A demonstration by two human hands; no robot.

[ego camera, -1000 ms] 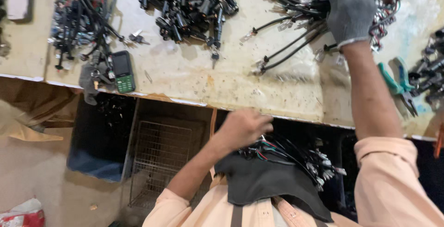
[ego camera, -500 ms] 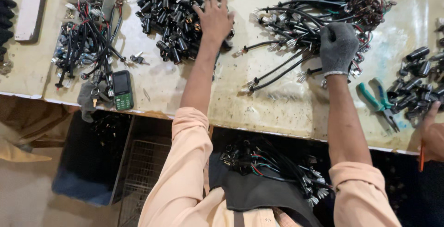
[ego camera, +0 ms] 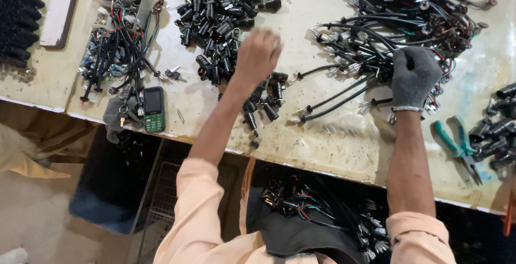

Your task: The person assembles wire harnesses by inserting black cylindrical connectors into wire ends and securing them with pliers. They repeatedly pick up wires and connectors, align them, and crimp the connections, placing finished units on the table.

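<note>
Left hand (ego camera: 258, 54) blurred, perhaps over black connectors (ego camera: 226, 11) | gloved right hand (ego camera: 413, 78) on wire harnesses (ego camera: 387, 22)

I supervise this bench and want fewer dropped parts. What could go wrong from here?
The left hand is blurred above small black connectors lying close to the table edge; a sweep might knock some off. The gloved right hand rests on a tangled wire bundle, so pulling one harness may drag others. The green phone also sits near the edge.
</note>
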